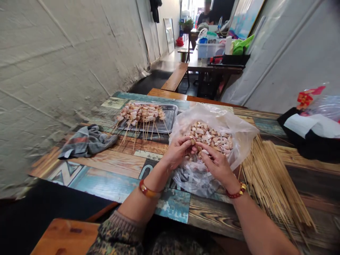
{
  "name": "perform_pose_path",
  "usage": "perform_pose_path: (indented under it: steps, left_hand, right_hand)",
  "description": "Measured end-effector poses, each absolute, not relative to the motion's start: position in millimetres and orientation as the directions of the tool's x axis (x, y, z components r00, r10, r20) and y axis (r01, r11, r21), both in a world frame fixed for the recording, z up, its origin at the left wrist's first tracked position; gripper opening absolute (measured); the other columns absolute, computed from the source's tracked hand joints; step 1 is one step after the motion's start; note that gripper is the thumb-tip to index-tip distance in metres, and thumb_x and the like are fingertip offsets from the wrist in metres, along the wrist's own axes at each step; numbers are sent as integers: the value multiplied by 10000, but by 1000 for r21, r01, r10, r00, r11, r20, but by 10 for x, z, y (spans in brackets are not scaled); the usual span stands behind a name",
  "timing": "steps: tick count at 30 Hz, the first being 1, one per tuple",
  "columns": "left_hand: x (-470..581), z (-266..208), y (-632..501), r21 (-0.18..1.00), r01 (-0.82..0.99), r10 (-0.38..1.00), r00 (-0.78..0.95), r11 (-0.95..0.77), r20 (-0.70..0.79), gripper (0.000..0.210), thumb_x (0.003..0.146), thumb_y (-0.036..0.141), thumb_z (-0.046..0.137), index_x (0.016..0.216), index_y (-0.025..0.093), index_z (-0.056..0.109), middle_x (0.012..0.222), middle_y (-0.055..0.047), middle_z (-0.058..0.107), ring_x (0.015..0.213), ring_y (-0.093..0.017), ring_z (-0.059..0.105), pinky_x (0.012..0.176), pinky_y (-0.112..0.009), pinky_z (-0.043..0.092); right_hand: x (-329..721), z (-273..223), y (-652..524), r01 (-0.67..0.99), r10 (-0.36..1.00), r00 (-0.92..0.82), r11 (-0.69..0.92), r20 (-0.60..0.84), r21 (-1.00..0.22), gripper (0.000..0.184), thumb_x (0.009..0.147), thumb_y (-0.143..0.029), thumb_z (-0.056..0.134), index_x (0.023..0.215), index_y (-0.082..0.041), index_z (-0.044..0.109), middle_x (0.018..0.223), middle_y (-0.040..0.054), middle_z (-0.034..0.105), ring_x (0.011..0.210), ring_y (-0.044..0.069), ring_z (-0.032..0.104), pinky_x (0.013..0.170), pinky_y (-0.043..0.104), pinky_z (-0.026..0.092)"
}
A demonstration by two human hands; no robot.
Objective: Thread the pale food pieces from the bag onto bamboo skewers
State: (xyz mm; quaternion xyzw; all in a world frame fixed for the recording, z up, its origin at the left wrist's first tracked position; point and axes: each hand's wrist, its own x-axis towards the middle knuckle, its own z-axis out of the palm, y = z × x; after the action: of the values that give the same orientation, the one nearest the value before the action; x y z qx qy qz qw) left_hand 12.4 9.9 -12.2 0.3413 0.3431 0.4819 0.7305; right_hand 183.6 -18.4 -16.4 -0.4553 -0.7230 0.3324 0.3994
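Note:
My left hand (179, 152) is closed in a pinch on a small tan-and-pale meat piece (192, 141) above an open clear plastic bag (241, 132). My right hand (217, 164) meets it from the other side, fingers curled around another pale piece (204, 152). Inside the bag lies a heap of similar raw meat pieces (212, 136). Right of the bag, many thin bamboo skewers (273, 177) lie in a loose bundle. At left, a metal tray (171, 115) carries a pile of loaded skewers (142, 114), their bare ends pointing toward me.
A grey cloth (89, 141) lies on the patterned table (114, 163) left of the tray. At the right edge sits a black container (308, 141) with white paper. Behind are a wooden bench (175, 76), a table with a plastic bin (209, 49), and a person (204, 17).

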Motion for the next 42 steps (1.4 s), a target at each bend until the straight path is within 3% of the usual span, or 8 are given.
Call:
perform_pose_path:
  steps: [6,15,19,23,26,29,36,42]
  left_hand:
    - [101,-107,100,826,-479,927,353,297,-128,469,737,294,748,1169,171,613,793,-42,713,714,-123,682,707,-234,528]
    - [128,-155,116,822,-504,957,237,266,-164,375,702,346,766,969,102,669,742,-58,709,640,-141,687,627,-236,567]
    - [153,-149,112,796,-541,959,219,271,-177,364,719,341,756,978,100,669,890,-94,722,723,-139,693,666,-225,566]
    - [169,-123,89,777,-553,948,260,300,-181,384,709,285,766,1041,123,662,1002,-97,714,788,-133,694,743,-228,555]
    - [177,-122,80,810,-512,952,249,286,-179,416,673,280,790,1039,129,662,888,-62,722,738,-137,695,724,-237,553]
    - [175,-128,82,833,-487,958,235,263,-165,421,648,326,805,981,114,658,770,-48,710,707,-158,697,665,-237,549]
    - [163,-71,59,886,-418,961,258,202,-98,460,687,346,774,1069,133,633,702,-17,699,580,-105,645,587,-208,512]
    - [155,-82,51,916,-363,964,253,173,-82,459,730,390,724,1096,121,653,641,-14,679,553,-107,629,561,-214,502]
  right_hand:
    - [1866,-137,-172,417,926,-266,361,268,-834,371,924,-302,476,1265,-240,609,1198,54,673,1055,225,649,936,408,524]
    - [1854,-121,-170,383,935,-274,323,227,-865,378,912,-284,480,1262,-242,618,1138,54,696,1014,223,662,877,376,549]
    - [1834,-139,-187,355,934,-284,311,215,-882,384,906,-292,487,1266,-267,618,1114,53,699,973,228,669,756,337,576]
    - [1842,-173,-193,336,949,-259,264,180,-904,386,910,-327,488,1274,-274,607,1191,62,656,765,178,667,545,268,540]
    - [1858,-185,-192,293,964,-238,188,120,-937,408,917,-351,480,1306,-272,575,947,43,693,507,108,550,422,229,457]
    - [1865,-194,-191,237,972,-228,116,60,-965,438,911,-373,480,1329,-264,552,751,4,645,409,80,443,374,211,400]
    - [1856,-230,-177,155,978,-206,10,-22,-988,455,894,-407,497,1313,-244,568,745,7,626,413,70,423,360,200,390]
    - [1858,-257,-169,189,976,-219,39,-3,-981,444,904,-408,487,1304,-237,580,704,5,624,396,75,433,356,202,392]
